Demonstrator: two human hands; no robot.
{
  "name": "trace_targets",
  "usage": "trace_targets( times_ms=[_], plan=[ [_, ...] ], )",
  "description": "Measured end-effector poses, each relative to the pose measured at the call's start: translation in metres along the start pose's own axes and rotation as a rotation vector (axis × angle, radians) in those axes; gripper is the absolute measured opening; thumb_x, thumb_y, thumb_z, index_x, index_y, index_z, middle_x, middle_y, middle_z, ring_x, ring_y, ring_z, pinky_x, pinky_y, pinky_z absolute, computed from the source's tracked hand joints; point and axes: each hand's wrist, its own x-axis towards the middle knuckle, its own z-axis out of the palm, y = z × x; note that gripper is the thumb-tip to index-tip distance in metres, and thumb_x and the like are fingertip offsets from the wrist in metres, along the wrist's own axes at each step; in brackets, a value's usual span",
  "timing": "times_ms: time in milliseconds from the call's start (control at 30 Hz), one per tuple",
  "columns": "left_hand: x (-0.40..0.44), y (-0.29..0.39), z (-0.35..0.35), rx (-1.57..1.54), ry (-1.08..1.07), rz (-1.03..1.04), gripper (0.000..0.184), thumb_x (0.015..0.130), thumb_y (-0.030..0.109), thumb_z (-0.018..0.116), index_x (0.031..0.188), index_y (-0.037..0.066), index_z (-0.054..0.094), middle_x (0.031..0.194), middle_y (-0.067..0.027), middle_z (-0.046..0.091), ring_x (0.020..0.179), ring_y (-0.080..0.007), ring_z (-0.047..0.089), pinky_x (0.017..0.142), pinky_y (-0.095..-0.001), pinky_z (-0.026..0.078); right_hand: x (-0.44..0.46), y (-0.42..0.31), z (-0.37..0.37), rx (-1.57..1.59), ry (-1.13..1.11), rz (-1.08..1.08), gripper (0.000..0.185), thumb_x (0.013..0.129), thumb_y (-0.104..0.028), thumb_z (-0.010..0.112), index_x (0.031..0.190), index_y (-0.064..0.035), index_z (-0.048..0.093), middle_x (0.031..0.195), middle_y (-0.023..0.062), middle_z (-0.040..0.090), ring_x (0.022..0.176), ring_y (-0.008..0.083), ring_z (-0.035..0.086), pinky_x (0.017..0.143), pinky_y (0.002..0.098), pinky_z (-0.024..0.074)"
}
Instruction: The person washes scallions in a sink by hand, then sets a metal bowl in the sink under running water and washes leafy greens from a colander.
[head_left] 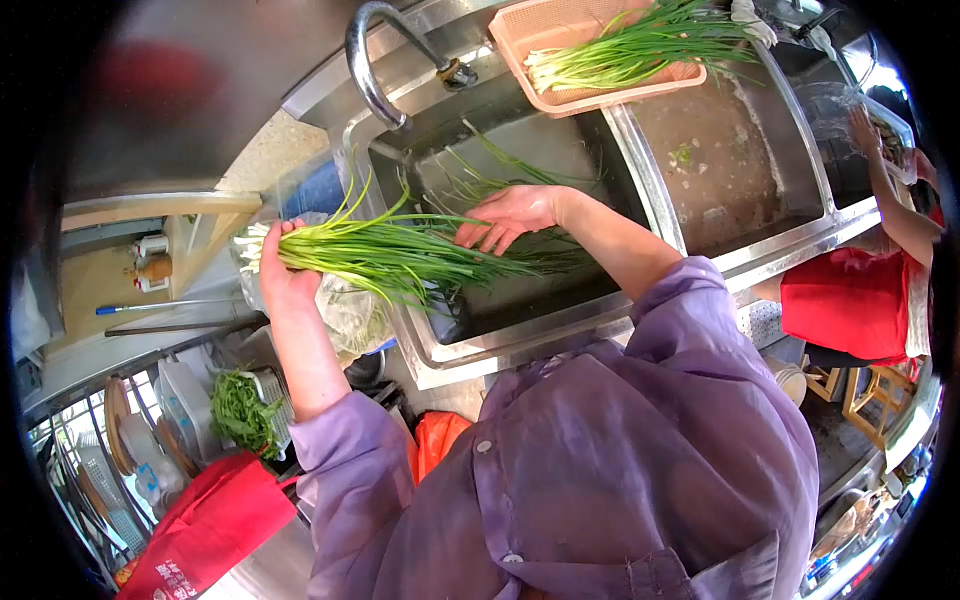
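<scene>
My left hand is wrapped round the white root ends of a bunch of green onions, left of the sink. The long green leaves stretch to the right over the sink's near-left edge. My right hand is at the leafy end, palm turned up and fingers stretched out, beside or against the leaves; whether it touches them is hard to tell. Below it, the left sink basin holds water with some loose green onion leaves in it.
A pink plastic basket with more green onions rests across the sink's far rim. A curved faucet rises at the back left. The right basin holds murky water with scraps. Another person's arm works at the far right.
</scene>
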Motion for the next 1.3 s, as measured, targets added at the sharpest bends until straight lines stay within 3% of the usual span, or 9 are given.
trace_targets(
  times_ms=[133,267,500,567,633,800,1067,1133,1300],
  plan=[
    [0.006,0.002,-0.006,-0.013,0.098,0.019,0.011,0.08,0.012,0.053,0.072,0.005,0.052,0.072,-0.0037,0.056,0.075,-0.0185,0.054,0.074,-0.0338,0.045,0.001,0.015,-0.027,-0.189,0.204,0.139,0.044,0.086,-0.04,0.04,0.112,-0.0053,0.05,0.106,0.0097,0.054,0.083,0.016,0.055,0.073,0.0289,0.0451],
    [0.012,0.004,-0.017,-0.02,0.181,0.055,0.012,0.082,0.014,0.051,0.073,0.006,0.052,0.072,-0.0035,0.056,0.075,-0.0188,0.054,0.075,-0.0349,0.045,0.016,0.087,-0.07,-1.2,0.886,0.309,0.038,0.082,-0.03,0.046,0.107,-0.0023,0.051,0.102,0.0153,0.055,0.088,0.0252,0.056,0.073,0.0337,0.0462],
    [-0.016,0.004,-0.008,-0.091,0.212,0.067,0.012,0.083,0.014,0.051,0.074,0.006,0.05,0.071,-0.0028,0.054,0.075,-0.0175,0.053,0.074,-0.034,0.045,0.021,0.154,-0.081,-1.576,-0.093,0.871,0.034,0.077,-0.024,0.05,0.101,0.0,0.055,0.103,0.0174,0.055,0.088,0.0308,0.055,0.073,0.0425,0.0444],
    [-0.038,0.004,-0.009,-0.104,0.013,-0.001,0.01,0.083,0.014,0.051,0.077,0.006,0.049,0.07,-0.0026,0.052,0.071,-0.0165,0.052,0.07,-0.0327,0.045,0.009,0.103,-0.08,-1.327,-0.21,0.731,0.027,0.075,-0.025,0.052,0.091,-0.0048,0.061,0.087,0.0148,0.061,0.081,0.0275,0.057,0.07,0.0388,0.0454],
    [-0.057,-0.001,-0.005,-0.065,-0.025,-0.012,0.009,0.083,0.014,0.051,0.078,0.007,0.049,0.069,-0.0026,0.051,0.068,-0.0163,0.052,0.069,-0.0324,0.045,0.003,0.058,-0.1,-0.815,0.301,0.745,0.023,0.074,-0.027,0.052,0.082,-0.0081,0.064,0.074,0.0135,0.061,0.078,0.0275,0.058,0.07,0.0377,0.0456],
    [-0.071,-0.021,-0.012,-0.038,-0.03,-0.132,0.008,0.081,0.014,0.053,0.083,0.008,0.048,0.069,-0.0024,0.049,0.066,-0.0164,0.049,0.068,-0.034,0.043,0.073,0.036,-0.134,-1.086,1.436,0.188,0.029,0.077,-0.028,0.048,0.09,-0.0043,0.059,0.089,0.0183,0.059,0.084,0.0322,0.058,0.071,0.042,0.0459],
    [-0.066,-0.034,-0.022,0.027,-0.01,-0.136,0.013,0.079,0.014,0.056,0.089,0.007,0.049,0.072,-0.0027,0.049,0.07,-0.0181,0.051,0.069,-0.0332,0.043,0.072,0.117,-0.151,-1.275,0.736,0.519,0.031,0.076,-0.023,0.046,0.095,-0.0008,0.057,0.092,0.0216,0.058,0.087,0.0336,0.056,0.075,0.0447,0.0439],
    [-0.063,-0.036,-0.021,0.027,-0.037,-0.14,0.013,0.079,0.014,0.056,0.089,0.007,0.05,0.072,-0.0026,0.049,0.07,-0.0179,0.05,0.07,-0.0334,0.043,0.051,0.109,-0.149,-1.019,1.137,0.374,0.028,0.081,-0.023,0.046,0.093,-0.0001,0.057,0.088,0.0165,0.06,0.084,0.0271,0.059,0.072,0.0391,0.046],
    [-0.054,-0.061,-0.006,0.13,-0.066,-0.137,0.013,0.077,0.009,0.058,0.088,0.004,0.052,0.073,-0.008,0.054,0.068,-0.0201,0.055,0.064,-0.0319,0.047,-0.003,0.031,-0.084,-0.19,0.855,-0.128,0.025,0.087,-0.022,0.046,0.093,0.0001,0.056,0.08,0.0072,0.06,0.078,0.0141,0.057,0.069,0.0275,0.0452]
  ],
)
